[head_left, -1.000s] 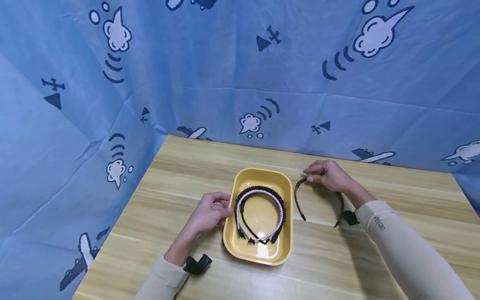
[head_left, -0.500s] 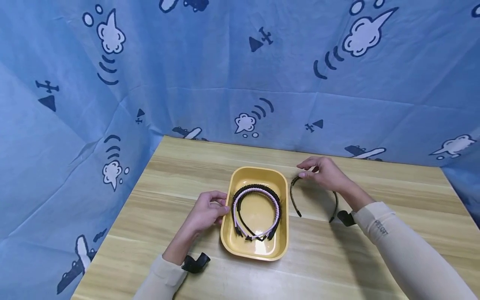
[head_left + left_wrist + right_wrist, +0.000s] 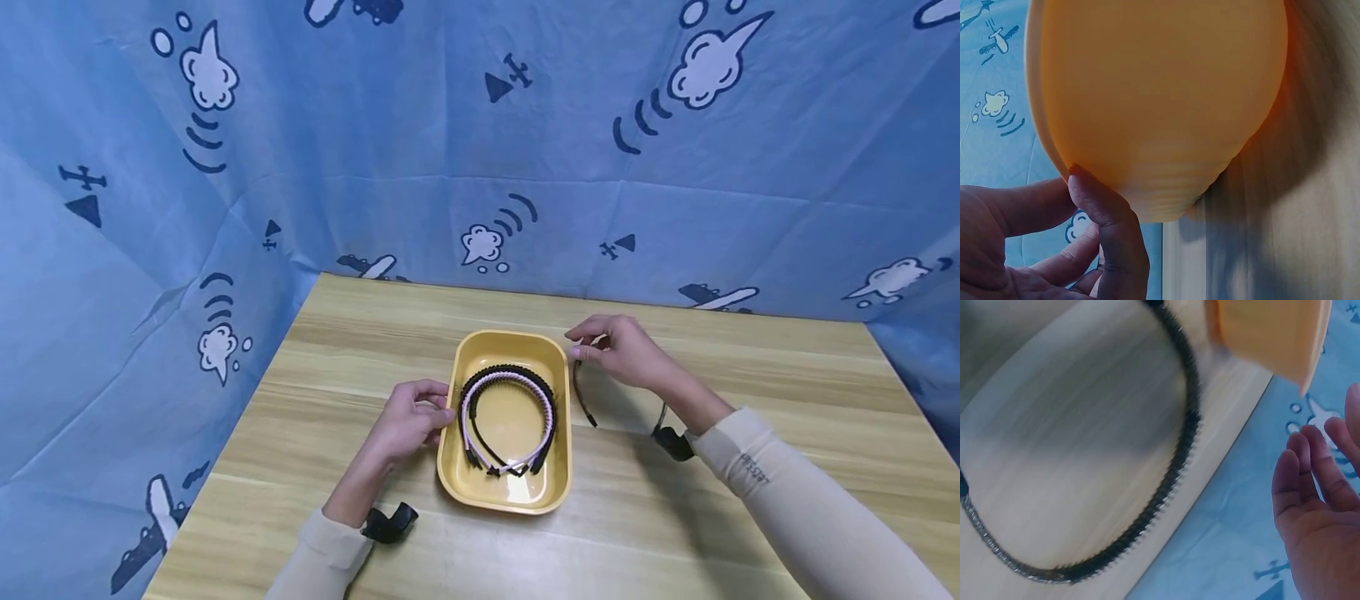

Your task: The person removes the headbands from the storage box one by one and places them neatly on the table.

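A blue curtain (image 3: 375, 125) printed with planes and clouds rises behind a wood-grain worktop (image 3: 360, 325). On it sits a yellow tray (image 3: 495, 346) holding a pink headband (image 3: 466, 425) looped among black headbands (image 3: 502, 367). At the tray's left side, the left hand (image 3: 408, 421) pinches its rim between thumb and finger. Right of the tray, a dark beaded headband (image 3: 1192, 406) appears to rest on the worktop, its arch partly hidden under the right hand (image 3: 618, 350), whose loosely bent fingers seem to hold nothing. Good handling probably means a light left pinch, enough to steady the tray without tipping it, and right fingers kept clear of the beaded arch so it does not snag. Dark lettering (image 3: 752, 469) on the right sleeve (image 3: 810, 500) is too small to read surely.
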Tool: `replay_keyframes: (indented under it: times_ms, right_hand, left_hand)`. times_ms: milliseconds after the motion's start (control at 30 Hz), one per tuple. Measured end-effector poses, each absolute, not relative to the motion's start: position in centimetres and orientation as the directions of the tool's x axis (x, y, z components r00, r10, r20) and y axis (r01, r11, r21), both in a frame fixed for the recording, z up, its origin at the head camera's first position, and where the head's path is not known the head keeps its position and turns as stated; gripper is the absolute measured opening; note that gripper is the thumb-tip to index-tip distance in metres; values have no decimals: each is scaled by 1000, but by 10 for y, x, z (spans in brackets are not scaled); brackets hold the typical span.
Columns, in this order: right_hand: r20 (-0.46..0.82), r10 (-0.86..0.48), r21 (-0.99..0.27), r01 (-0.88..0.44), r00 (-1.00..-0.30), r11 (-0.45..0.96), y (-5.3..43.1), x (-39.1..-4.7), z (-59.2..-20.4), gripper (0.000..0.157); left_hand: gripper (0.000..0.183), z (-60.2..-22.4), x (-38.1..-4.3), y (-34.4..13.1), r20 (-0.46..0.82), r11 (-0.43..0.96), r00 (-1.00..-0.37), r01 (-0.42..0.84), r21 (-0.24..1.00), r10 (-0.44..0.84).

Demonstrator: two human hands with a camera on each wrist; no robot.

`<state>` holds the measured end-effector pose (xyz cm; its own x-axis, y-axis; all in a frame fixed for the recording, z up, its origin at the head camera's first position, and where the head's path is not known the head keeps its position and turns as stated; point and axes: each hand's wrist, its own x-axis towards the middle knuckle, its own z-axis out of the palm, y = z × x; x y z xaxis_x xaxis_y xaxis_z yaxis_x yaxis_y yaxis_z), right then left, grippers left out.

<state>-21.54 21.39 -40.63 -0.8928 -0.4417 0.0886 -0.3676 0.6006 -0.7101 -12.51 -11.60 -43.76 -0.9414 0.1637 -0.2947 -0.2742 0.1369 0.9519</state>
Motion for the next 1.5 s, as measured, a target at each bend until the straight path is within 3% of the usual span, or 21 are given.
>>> replay_keyframes:
  times_ms: [933,1500]
  right_hand:
    - [13,-469,-683,-351,-883,640,156,-198,-371,27]
    - [30,-488,-732,-352,-872,583,120,-194,-368,23]
  left_hand:
    - [39,-439,-129,-118,-299,137,-941,-279,950,159]
    - [38,-443,-129,-121,-307,83,-935,-296,951,178]
